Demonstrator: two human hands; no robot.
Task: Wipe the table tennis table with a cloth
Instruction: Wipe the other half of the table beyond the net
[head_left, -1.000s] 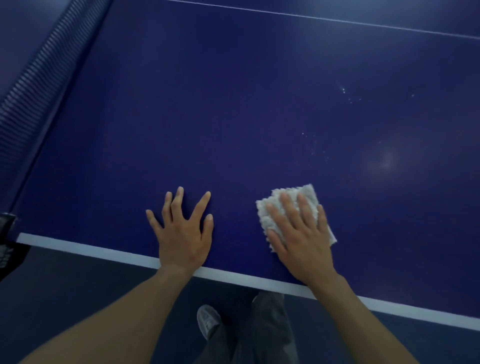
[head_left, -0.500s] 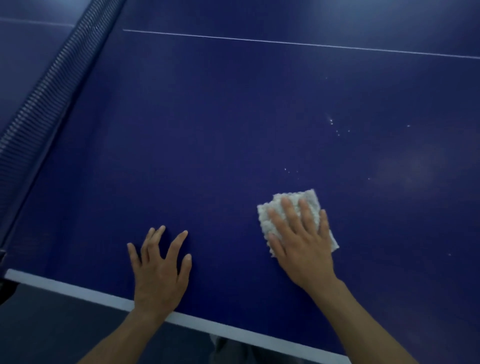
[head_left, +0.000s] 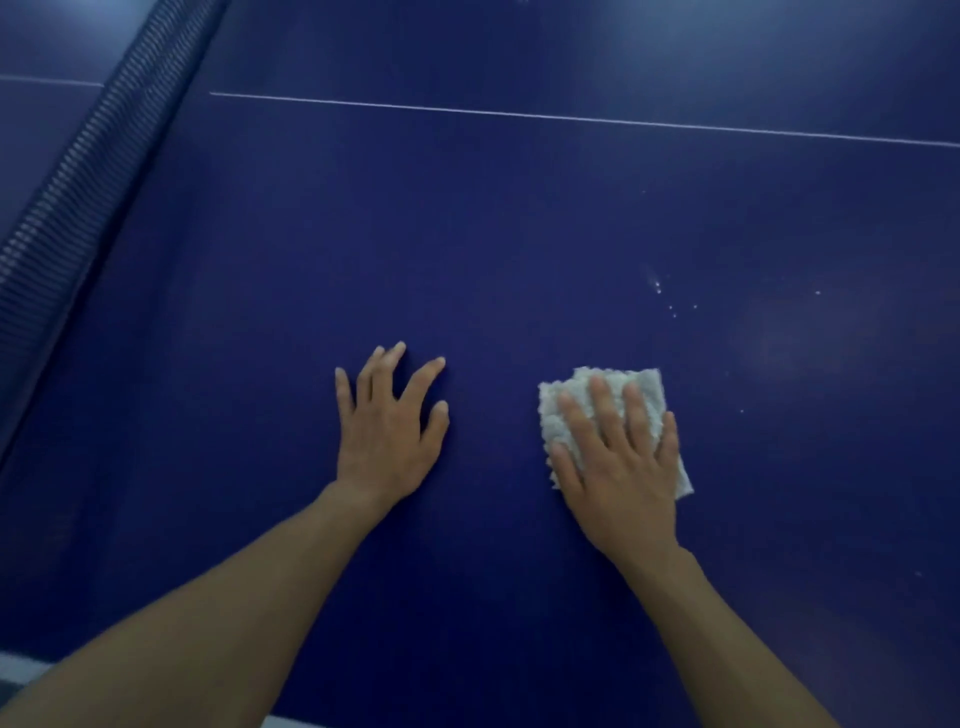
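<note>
A dark blue table tennis table (head_left: 493, 249) fills the view. My right hand (head_left: 618, 462) lies flat with straight fingers on a folded white cloth (head_left: 647, 387) and presses it onto the table top. Much of the cloth is hidden under the palm. My left hand (head_left: 389, 431) rests flat on the bare blue surface to the left of the cloth, fingers spread. A few small white specks (head_left: 670, 304) dot the table beyond and to the right of the cloth.
The net (head_left: 78, 202) runs diagonally along the left side. A thin white centre line (head_left: 571, 118) crosses the table far ahead. The white border of the near table edge (head_left: 21, 667) shows at the bottom left.
Both hands have slid further onto the table, away from the near white edge, and the cloth has gone with the right hand toward the white specks. My view has shifted forward over the table.
</note>
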